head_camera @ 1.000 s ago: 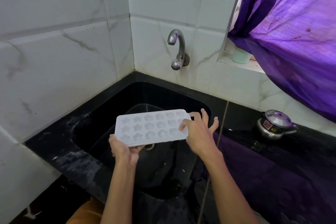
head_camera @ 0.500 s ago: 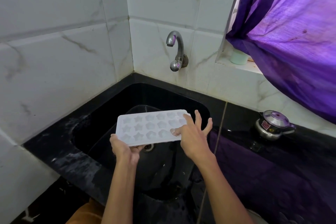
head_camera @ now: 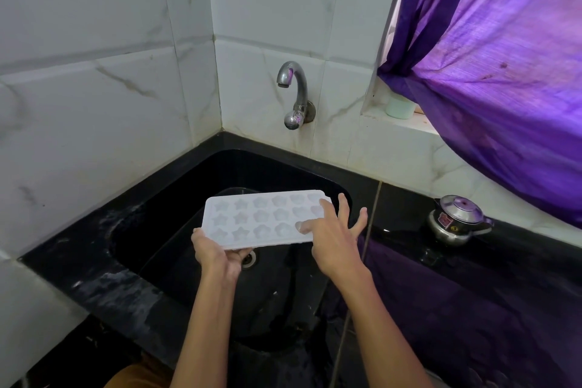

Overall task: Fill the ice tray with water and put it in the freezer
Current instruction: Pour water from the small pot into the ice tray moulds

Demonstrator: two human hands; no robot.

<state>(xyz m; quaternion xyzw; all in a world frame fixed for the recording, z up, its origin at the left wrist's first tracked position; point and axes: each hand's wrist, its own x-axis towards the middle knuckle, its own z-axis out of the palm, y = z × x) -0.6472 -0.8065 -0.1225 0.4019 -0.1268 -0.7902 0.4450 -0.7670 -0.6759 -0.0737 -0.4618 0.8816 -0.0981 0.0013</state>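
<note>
Now L hand [head_camera: 217, 257] grips tray [head_camera: 252, 220], R hand [head_camera: 330, 239] splayed.

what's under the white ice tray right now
Under the white plastic ice tray with star-shaped cups lies the black sink basin, its metal drain peeking out below the near edge. The left hand grips that edge; its fingers underneath are hidden.

Dim, violet window glow, wide-angle edge warping

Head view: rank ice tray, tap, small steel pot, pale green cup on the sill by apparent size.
1. ice tray, clearly largest, though nearest the camera.
2. tap and small steel pot look about alike; not ranking them.
3. pale green cup, smallest, but farthest and partly hidden by the purple curtain.
</note>
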